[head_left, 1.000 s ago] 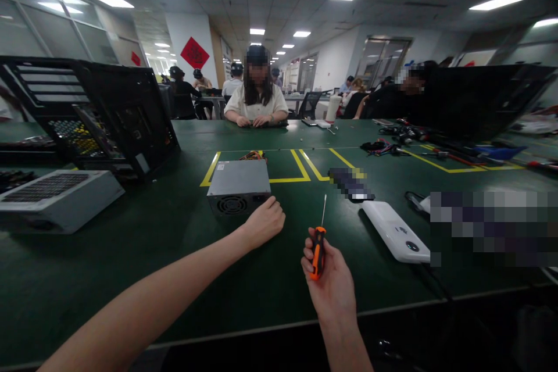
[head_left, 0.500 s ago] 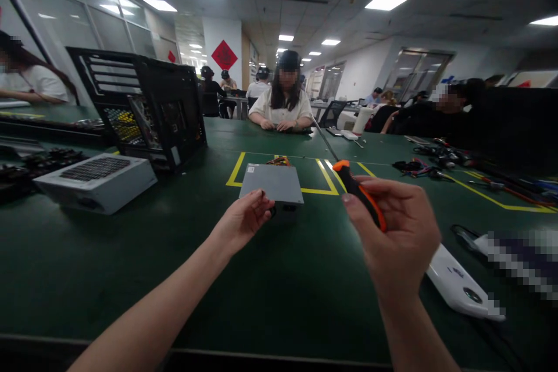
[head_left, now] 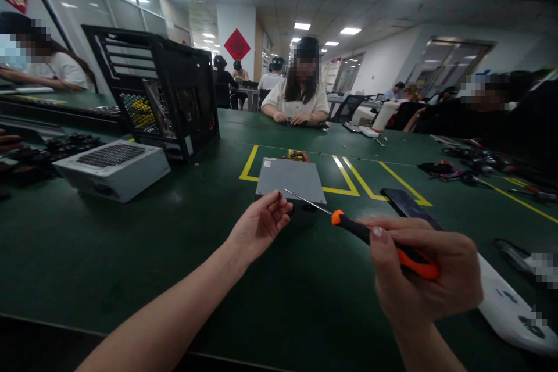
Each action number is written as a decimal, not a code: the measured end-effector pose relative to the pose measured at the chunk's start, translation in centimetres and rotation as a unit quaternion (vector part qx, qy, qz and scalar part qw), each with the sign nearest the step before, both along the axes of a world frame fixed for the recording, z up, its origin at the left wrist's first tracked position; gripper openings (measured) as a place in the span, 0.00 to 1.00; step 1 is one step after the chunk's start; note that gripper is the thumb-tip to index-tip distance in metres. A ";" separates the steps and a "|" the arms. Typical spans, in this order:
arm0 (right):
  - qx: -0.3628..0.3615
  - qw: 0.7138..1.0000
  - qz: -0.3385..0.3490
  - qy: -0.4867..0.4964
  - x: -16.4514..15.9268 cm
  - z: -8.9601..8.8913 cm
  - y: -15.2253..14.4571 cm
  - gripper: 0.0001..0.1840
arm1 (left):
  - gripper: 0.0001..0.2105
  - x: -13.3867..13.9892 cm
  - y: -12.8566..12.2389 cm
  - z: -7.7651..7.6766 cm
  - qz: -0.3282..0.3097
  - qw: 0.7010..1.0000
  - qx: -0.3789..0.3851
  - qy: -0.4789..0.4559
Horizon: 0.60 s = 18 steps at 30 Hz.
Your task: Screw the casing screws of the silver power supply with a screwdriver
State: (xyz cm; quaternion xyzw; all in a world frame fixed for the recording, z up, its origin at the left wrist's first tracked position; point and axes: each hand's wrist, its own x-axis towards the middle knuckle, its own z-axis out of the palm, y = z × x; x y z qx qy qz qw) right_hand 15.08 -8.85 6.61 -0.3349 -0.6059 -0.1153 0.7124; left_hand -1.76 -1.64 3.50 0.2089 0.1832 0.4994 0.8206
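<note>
My right hand [head_left: 429,273] is wrapped round the orange and black handle of a screwdriver [head_left: 355,226]. Its thin metal shaft points left and slightly up, with the tip close to the fingertips of my left hand [head_left: 261,225]. The thumb and fingertips of that hand are pinched together; whatever is between them is too small to make out. Just beyond both hands lies a grey power supply unit [head_left: 290,180] on the green table, with a bundle of coloured wires [head_left: 296,156] at its far side.
A second power supply [head_left: 115,177] and an open black computer case [head_left: 174,93] stand to the left. Yellow tape [head_left: 249,163] marks the table. A dark flat object [head_left: 407,206] and a white rounded device [head_left: 508,308] lie at right. A person [head_left: 300,90] sits opposite.
The screwdriver has swung down from pointing up and away to pointing left, its tip now by my left fingertips. My left hand keeps its pinch. The view has shifted slightly.
</note>
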 end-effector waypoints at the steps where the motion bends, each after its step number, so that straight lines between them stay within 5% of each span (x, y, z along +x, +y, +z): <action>1: 0.003 1.000 0.004 -0.016 0.1 0.0 0.0 0.14 | 0.03 0.0 0.0 0.0 0.002 1.000 0.003 0.003; 18: -0.003 0.999 0.025 -0.021 0.0 -0.5 0.3 0.16 | 0.04 0.0 0.0 -0.3 -0.014 1.000 0.022 0.015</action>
